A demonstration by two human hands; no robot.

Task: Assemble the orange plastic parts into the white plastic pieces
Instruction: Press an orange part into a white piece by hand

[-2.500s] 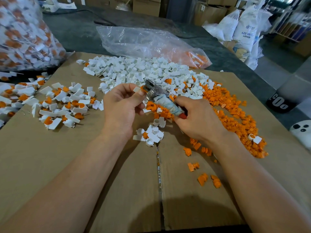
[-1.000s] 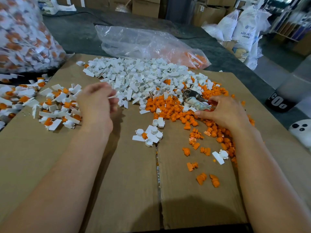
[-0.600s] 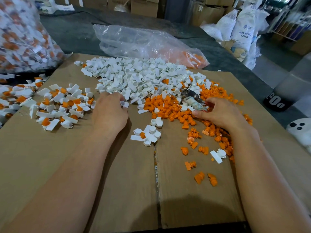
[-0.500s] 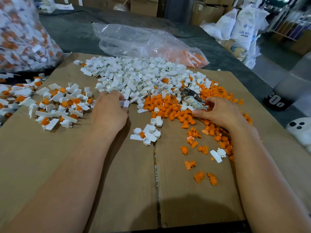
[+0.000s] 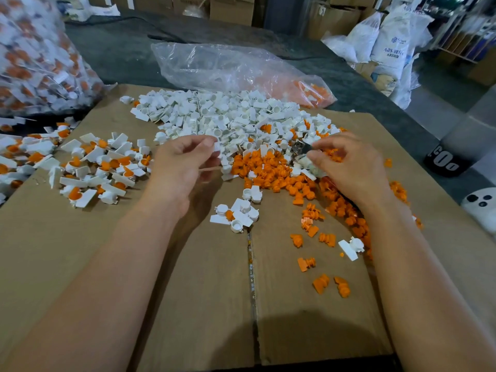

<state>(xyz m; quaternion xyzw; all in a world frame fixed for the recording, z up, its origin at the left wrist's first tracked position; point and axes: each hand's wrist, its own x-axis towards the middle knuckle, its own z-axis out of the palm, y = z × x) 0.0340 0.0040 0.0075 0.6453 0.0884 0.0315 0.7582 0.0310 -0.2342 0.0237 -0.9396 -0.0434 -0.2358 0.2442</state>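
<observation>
Your left hand hovers just over the near edge of the heap of white pieces. Its grip is closed thumb to forefinger on what looks like one white piece, probably raised to meet the tool. Your right hand curls its grip round a taped metal tool, with the nose pointing left above the orange parts, likely to seat one. The two heaps touch, so both are within reach. Finished pieces lie apart on the left of the cardboard that covers the desk, which keeps done work separate.
</observation>
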